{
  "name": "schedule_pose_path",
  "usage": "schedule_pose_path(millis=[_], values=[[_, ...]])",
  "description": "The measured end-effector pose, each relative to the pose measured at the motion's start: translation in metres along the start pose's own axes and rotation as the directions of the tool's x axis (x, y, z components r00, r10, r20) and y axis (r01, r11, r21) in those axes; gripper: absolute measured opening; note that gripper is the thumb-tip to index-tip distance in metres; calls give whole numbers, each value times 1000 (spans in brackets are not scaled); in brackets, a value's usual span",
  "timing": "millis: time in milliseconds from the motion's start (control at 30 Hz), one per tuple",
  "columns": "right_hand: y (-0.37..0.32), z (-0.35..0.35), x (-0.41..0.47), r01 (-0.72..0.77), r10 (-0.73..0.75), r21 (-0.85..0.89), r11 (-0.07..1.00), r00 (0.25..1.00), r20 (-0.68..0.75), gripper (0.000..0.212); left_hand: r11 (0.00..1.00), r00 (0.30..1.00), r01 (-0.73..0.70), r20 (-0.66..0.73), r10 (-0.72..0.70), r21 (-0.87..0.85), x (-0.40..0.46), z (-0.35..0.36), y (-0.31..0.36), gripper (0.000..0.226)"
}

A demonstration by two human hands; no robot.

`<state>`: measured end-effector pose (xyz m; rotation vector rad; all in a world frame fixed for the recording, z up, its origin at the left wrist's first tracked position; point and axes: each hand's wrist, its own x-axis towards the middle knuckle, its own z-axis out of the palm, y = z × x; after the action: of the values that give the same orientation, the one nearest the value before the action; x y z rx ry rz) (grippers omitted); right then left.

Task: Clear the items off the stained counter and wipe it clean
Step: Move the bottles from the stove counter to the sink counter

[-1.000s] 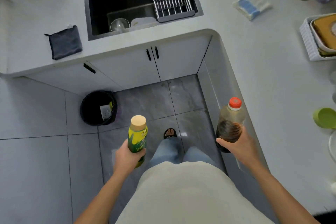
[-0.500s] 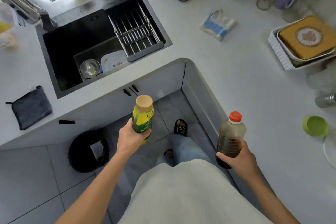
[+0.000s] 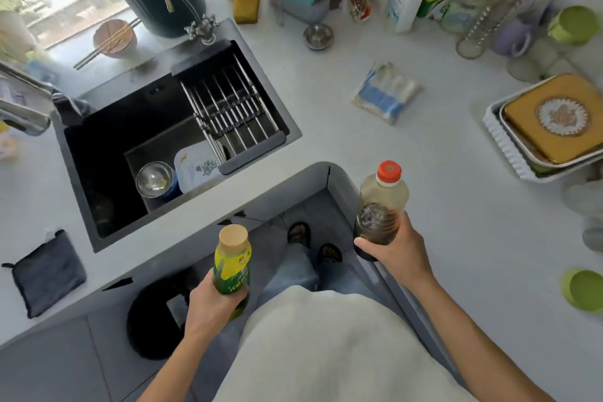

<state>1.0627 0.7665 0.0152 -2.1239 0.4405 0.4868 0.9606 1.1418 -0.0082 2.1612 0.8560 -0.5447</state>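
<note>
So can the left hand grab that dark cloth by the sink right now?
Probably not yet: the left hand is wrapped around the yellow bottle. The dark cloth itself lies uncovered on the counter.

Bare counter [image 3: 440, 206] between folded cloth [image 3: 385, 93], white tray [image 3: 504, 147] and green cup [image 3: 584, 294]; back edge crowded.

At lower centre, the left hand [image 3: 208, 307] grips a yellow-green bottle [image 3: 232, 266]. The right hand [image 3: 396, 250] holds a dark-liquid bottle [image 3: 380, 206] beside the counter [image 3: 456, 206].

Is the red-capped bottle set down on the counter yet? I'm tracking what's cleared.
No, the right hand holds the red-capped bottle in the air beside the counter edge.
</note>
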Motion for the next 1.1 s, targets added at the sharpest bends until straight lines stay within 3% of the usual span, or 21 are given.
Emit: schedule_pose_path(millis=[167, 433, 700, 833, 1100], values=[[-25, -6, 28, -22, 22, -7, 1000, 1000, 2, 88, 999, 999, -44, 16, 44, 10, 36, -16, 41, 38], [-59, -34, 44, -128, 147, 117, 985, 974, -173, 75, 938, 929, -346, 137, 344, -9, 110, -34, 185, 32], [-98, -68, 129, -34, 124, 248, 968, 925, -360, 79, 861, 839, -498, 195, 509, -105, 170, 1, 347, 38], [-114, -93, 190, 33, 114, 310, 950, 889, -443, 78, 826, 808, -553, 173, 564, -111, 198, 29, 416, 38], [-135, -131, 305, 125, 51, 276, 953, 832, -552, 80, 774, 773, -623, 64, 631, -112, 253, 81, 515, 47]])
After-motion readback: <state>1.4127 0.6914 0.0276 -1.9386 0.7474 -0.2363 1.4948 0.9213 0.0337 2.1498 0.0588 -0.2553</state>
